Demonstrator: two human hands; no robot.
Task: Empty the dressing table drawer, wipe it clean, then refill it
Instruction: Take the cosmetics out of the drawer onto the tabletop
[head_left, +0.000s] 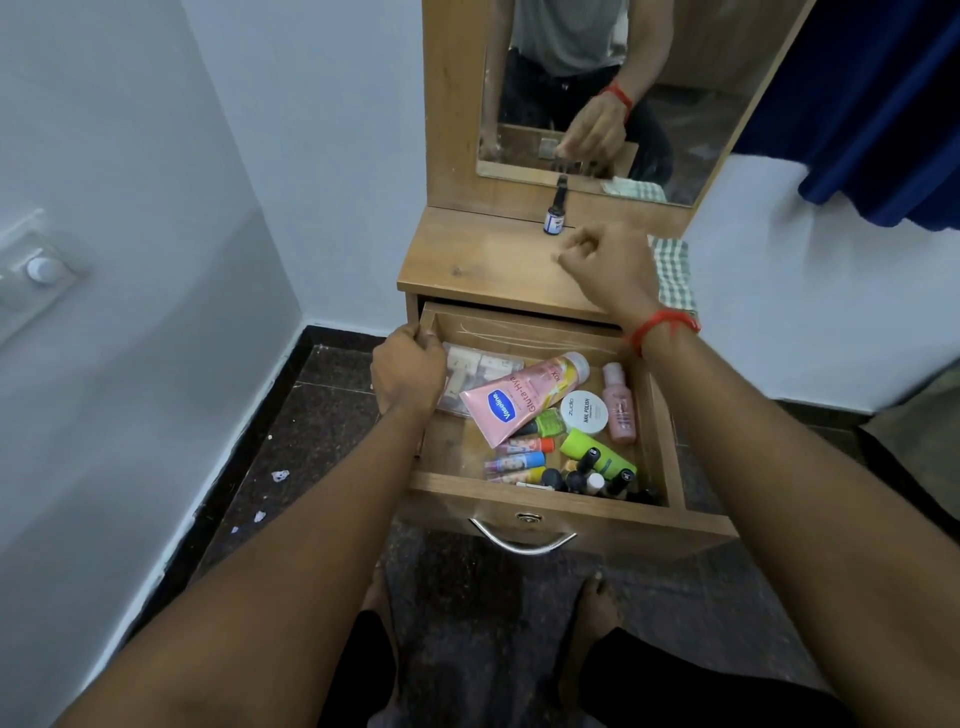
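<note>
1. Counting the stuff right of the left hand (408, 371) in the open drawer (670, 441): one pink tube (524, 397), one white jar (584, 412), one pink bottle (619, 402), one green tube (597, 453), plus a pile of small bottles I can't count.
2. One small bottle (555, 213) on the tabletop, just beyond the right hand (608, 267).
3. Left hand is gripping the drawer's left wall.
4. Right hand hovers over the tabletop, fingers loosely curled, holding nothing; checked cloth (675, 275) is just to its right.

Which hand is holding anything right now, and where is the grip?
The left hand grips the open drawer by its left side wall, near the back. The right hand holds nothing, loosely curled over the tabletop.
</note>
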